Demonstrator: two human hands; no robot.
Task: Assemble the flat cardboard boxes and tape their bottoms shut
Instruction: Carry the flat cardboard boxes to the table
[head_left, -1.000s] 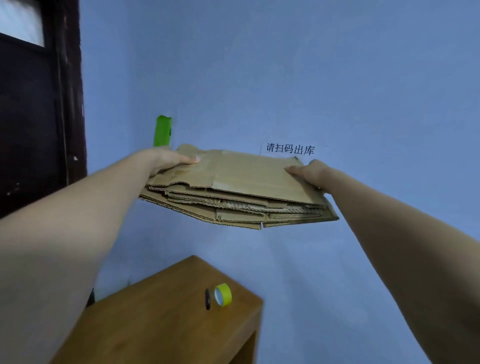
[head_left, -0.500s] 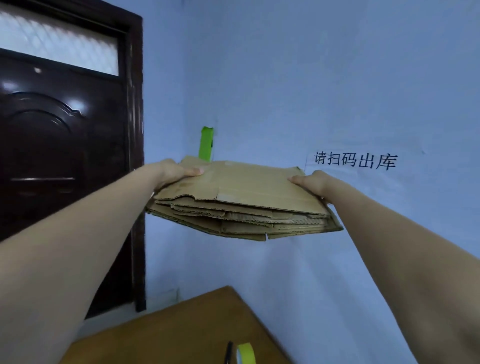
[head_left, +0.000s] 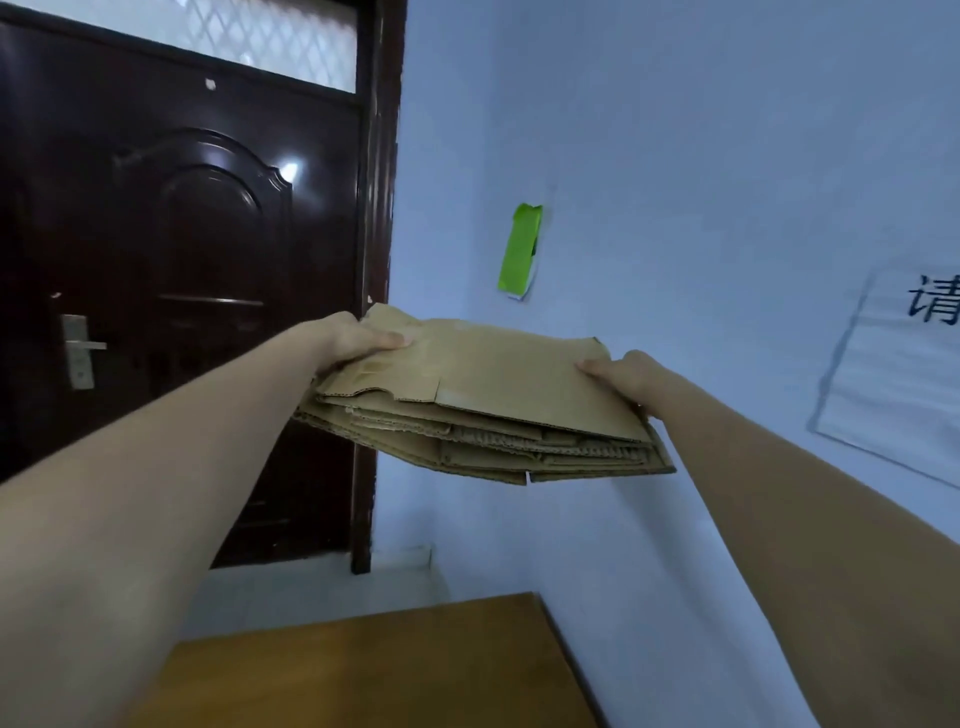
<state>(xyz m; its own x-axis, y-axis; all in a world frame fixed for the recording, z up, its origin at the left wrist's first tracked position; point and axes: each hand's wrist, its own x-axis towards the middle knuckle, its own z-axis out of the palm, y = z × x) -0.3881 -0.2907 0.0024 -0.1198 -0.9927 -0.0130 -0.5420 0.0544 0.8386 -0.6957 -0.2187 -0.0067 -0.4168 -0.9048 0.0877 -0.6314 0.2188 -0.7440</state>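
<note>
Swung left since a second ago, bringing dark door into view; flat cardboard boxes held aloft, left hand pinching at 9 o'clock, right hand at 3, above wooden table

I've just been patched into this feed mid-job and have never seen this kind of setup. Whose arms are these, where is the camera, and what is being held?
There is no machine here: these are a person's two bare arms, seen from a wide-angle camera worn on their head, looking forward and down. The left hand grips the left edge of a stack of flat cardboard boxes, thumb on top; the right hand grips the right edge the same way. The stack is held in the air, roughly level, not resting on anything. Below it is a wooden table; only bare wood shows in this view. Behind are a dark door, a pale wall with a strip of green tape, and a paper sign at the right edge. None of the boxes is unfolded yet.
</note>
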